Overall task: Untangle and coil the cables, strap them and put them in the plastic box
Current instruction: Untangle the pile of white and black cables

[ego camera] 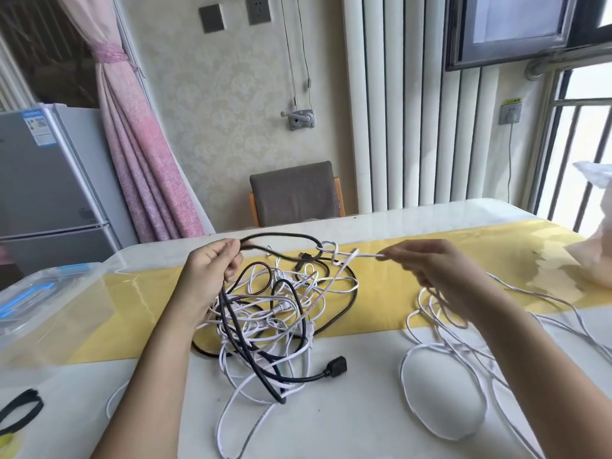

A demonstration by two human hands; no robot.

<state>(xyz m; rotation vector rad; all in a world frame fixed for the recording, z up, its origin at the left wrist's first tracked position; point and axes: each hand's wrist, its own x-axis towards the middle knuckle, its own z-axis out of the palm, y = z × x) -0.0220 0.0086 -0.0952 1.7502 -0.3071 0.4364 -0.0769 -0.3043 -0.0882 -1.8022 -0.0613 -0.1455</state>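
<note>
Found box (49, 289) at left edge, on table (334, 425). Gripped black cable (281, 234) in curled left hand (208, 270), above tangle (271, 313) at centre. Pinched white cable (364, 256) taut in right hand (440, 273), right of centre. Saw white loops (440, 389) lower right.

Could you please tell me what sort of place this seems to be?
Probably a living or dining room at home: a small fridge, a tied-back pink curtain and a white radiator.

One cable tangle (277, 310), one plastic box (56, 286), one chair (294, 193), one fridge (43, 180)
</note>
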